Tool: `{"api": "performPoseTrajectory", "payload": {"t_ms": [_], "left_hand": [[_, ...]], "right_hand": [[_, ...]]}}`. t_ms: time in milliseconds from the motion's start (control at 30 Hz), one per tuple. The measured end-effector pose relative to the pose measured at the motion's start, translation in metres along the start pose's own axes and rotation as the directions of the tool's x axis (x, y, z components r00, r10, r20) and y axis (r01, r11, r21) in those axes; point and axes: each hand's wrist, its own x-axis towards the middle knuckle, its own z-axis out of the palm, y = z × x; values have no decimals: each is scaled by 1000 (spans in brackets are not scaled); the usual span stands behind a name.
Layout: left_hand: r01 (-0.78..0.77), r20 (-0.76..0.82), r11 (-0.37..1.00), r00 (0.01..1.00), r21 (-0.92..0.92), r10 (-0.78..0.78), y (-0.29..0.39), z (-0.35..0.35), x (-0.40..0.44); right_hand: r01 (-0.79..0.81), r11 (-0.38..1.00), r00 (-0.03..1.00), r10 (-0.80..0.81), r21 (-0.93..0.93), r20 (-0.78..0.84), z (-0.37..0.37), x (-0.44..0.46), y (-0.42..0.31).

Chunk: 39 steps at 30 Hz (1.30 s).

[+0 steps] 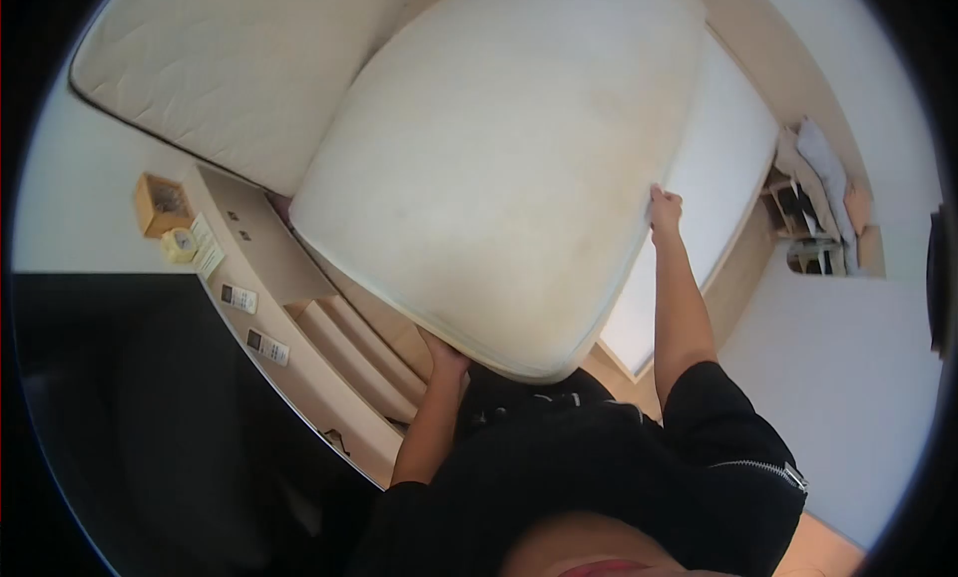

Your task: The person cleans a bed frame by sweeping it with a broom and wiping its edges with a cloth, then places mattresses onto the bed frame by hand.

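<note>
A large off-white mattress [499,158] with rounded corners and some yellowish stains fills the middle of the view, tilted in front of my body. My right hand [666,213] is closed on its right edge, the fingers pinching the border. At the near left edge my left hand [444,356] holds the mattress from below; its fingertips are hidden under it. Behind the right edge lies a flat white panel [723,128] in a light wooden frame, partly covered by the mattress.
A quilted mattress [230,68] stands at the upper left. Along the left runs a low cabinet [329,378] with two remote controls [267,347], a small yellow clock [180,244] and a wooden box [163,204]. A large black screen [130,407] is beside it. Pillows [823,168] sit on shelving at right.
</note>
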Motion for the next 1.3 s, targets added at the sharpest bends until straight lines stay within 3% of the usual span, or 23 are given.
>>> {"api": "performPoseTrajectory", "payload": {"t_ms": [67, 167, 200, 267, 400, 467, 600, 667, 700, 733, 767, 867, 933, 1000, 1100, 1200, 1300], "left_hand": [[-130, 0, 991, 991, -2, 130, -13, -6, 11], [-92, 89, 996, 992, 6, 91, -8, 1, -3], [-71, 86, 997, 994, 13, 69, -5, 1, -1], [-150, 65, 985, 987, 87, 145, 1, -3, 4], [-184, 21, 976, 983, 113, 183, 2, -1, 5], [-247, 43, 969, 968, -6, 247, 5, 8, -1], [-188, 2, 980, 982, 68, 188, 15, 4, 4], [12, -40, 994, 999, 109, -8, 19, 6, 2], [-38, -51, 995, 998, 92, 43, 21, 5, 2], [-46, -74, 992, 996, 121, 56, 20, 3, 5], [-47, -96, 988, 993, 146, 62, 20, 1, 7], [-13, -86, 992, 996, 123, 24, 23, 4, 3], [-22, -68, 993, 997, 115, 30, 22, -2, 8], [-34, -73, 994, 996, 99, 42, 21, -13, 11], [-26, -182, 989, 982, 144, 52, 19, -22, 21], [-64, -168, 984, 982, 164, 91, 18, -28, 23], [-31, -216, 998, 975, 54, 42, 21, -27, 21]], "right_hand": [[111, 962, 990, -129, -248, -59, -6, -3, 12], [176, 875, 969, -236, -451, -79, -9, -13, 5], [157, 873, 971, -223, -461, -92, -12, -16, 0], [-9, 952, 999, 23, -307, 43, -14, -20, -10], [-35, 955, 996, 56, -293, 62, -13, -11, -5], [-9, 904, 993, 60, -428, 104, -20, -24, -26], [45, 834, 987, 48, -551, 154, -21, -27, -30], [262, 803, 964, -186, -536, 192, -4, 24, 30], [535, 669, 845, -437, -515, 309, -3, 39, 50], [514, 679, 857, -423, -525, 293, 4, 52, 65], [247, 802, 965, -151, -544, 217, -5, 20, 23], [249, 810, 963, -150, -531, 223, -13, 2, 3], [385, 789, 922, -300, -480, 246, -11, 18, 24], [243, 850, 963, -152, -468, 225, -9, 14, 13], [208, 832, 968, -100, -515, 229, -13, 6, 1], [182, 883, 972, -95, -433, 215, -11, 5, 3], [216, 864, 963, -112, -454, 245, -12, 11, 6]]}}
